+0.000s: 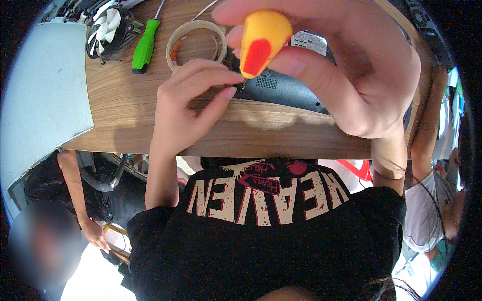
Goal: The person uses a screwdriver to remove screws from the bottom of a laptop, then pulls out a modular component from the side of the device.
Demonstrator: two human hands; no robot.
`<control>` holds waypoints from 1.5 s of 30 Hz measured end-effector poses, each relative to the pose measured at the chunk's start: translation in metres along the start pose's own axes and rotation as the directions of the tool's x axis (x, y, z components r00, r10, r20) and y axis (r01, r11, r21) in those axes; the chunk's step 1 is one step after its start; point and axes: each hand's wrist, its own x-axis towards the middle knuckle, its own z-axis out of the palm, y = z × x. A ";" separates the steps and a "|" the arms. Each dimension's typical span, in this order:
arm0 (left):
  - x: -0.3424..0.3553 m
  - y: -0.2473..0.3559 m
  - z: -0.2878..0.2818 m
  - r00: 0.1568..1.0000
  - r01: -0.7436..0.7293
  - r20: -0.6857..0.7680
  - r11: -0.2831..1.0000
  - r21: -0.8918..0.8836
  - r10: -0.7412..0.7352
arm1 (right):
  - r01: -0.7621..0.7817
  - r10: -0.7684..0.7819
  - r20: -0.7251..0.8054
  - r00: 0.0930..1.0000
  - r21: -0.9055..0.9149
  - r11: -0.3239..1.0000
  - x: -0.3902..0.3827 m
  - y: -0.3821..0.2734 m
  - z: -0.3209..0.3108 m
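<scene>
My right hand (369, 80), large in the view, is wrapped round the yellow handle of a screwdriver (268, 30) with red patches. The screwdriver points down at the edge of a dark laptop (288, 93) lying bottom up on the desk. Only a short piece of its metal shaft shows below the handle. My left hand (183, 100) is beside that tip, thumb and forefinger drawn together in a pinch at the laptop's near left corner. Whatever lies between those fingertips is too small to make out. Much of the laptop is hidden under my right hand.
On the wooden desk (118, 110) stand a cooling fan (106, 31) with white blades, a green screwdriver (144, 47) and a pale tape ring (171, 47). A light grey panel (45, 85) borders the left. Another person's arm (75, 185) is at lower left, another person (427, 215) at right.
</scene>
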 end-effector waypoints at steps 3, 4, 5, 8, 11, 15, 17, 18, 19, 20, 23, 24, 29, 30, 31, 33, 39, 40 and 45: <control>0.001 0.005 -0.004 1.000 -0.010 0.016 0.997 -0.081 0.012 | 0.003 -0.003 -0.002 1.000 -0.005 1.000 0.003 -0.001 0.002; 0.001 0.005 -0.004 0.999 -0.039 0.018 0.996 -0.078 0.041 | 0.003 -0.003 -0.004 1.000 -0.007 1.000 0.004 -0.002 0.002; 0.002 0.005 -0.005 0.997 -0.068 0.021 0.995 -0.075 0.070 | 0.005 -0.005 -0.002 1.000 -0.011 1.000 0.005 -0.002 0.003; 0.001 0.004 -0.003 0.994 -0.110 0.008 0.993 -0.039 0.110 | 0.008 -0.009 -0.011 1.000 -0.018 1.000 0.007 -0.004 0.006; 0.000 0.003 -0.001 0.993 -0.118 -0.013 0.993 0.023 0.118 | 0.011 -0.011 -0.018 1.000 -0.028 1.000 0.010 -0.004 0.009; 0.000 0.003 0.001 0.987 -0.149 -0.058 0.987 0.066 0.153 | 0.013 -0.014 -0.027 1.000 -0.030 0.999 0.013 -0.004 0.010; 0.001 0.004 0.002 0.983 -0.161 -0.081 0.984 0.078 0.167 | 0.017 -0.018 -0.030 0.999 -0.035 0.999 0.013 -0.003 0.011; 0.001 0.005 0.003 0.984 -0.150 -0.087 0.985 0.088 0.158 | 0.019 -0.020 -0.032 0.999 -0.038 0.999 0.013 -0.003 0.011; 0.001 0.005 0.003 0.984 -0.140 -0.093 0.985 0.100 0.149 | 0.022 -0.023 -0.032 0.999 -0.036 0.999 0.013 -0.002 0.011; 0.001 0.006 0.004 0.984 -0.138 -0.100 0.986 0.095 0.147 | 0.023 -0.025 -0.031 0.999 -0.038 0.999 0.012 -0.002 0.010; 0.001 0.007 0.004 0.983 -0.134 -0.112 0.986 0.095 0.144 | 0.018 -0.019 -0.028 0.999 -0.043 0.999 0.008 0.000 0.006; 0.001 0.008 0.003 0.983 -0.134 -0.111 0.985 0.105 0.145 | 0.017 -0.018 -0.028 0.999 -0.042 0.999 0.006 0.001 0.004; -0.001 0.008 0.004 0.982 -0.137 -0.113 0.983 0.123 0.151 | 0.013 -0.015 -0.031 0.999 -0.039 0.999 -0.001 0.003 -0.002; -0.001 0.007 0.005 0.980 -0.142 -0.118 0.981 0.132 0.158 | 0.012 -0.014 -0.029 0.999 -0.039 0.999 -0.002 0.003 -0.002; -0.002 0.007 0.005 0.979 -0.146 -0.123 0.980 0.132 0.163 | 0.012 -0.013 -0.028 1.000 -0.035 0.999 -0.003 0.003 -0.003; -0.003 0.005 0.006 0.976 -0.154 -0.132 0.980 0.125 0.170 | 0.012 -0.013 -0.032 0.999 -0.030 0.999 -0.005 0.003 -0.003; -0.007 0.001 0.007 0.984 -0.111 -0.131 0.991 0.079 0.121 | 0.015 -0.016 -0.037 0.999 -0.028 0.999 -0.005 0.003 -0.001; -0.007 0.001 0.008 0.981 -0.121 -0.147 0.991 0.062 0.129 | 0.016 -0.017 -0.041 0.999 -0.027 1.000 -0.006 0.002 -0.001; -0.003 -0.007 0.011 0.973 -0.142 -0.181 0.990 0.021 0.143 | 0.019 -0.020 -0.045 0.999 -0.029 0.999 -0.005 0.001 0.000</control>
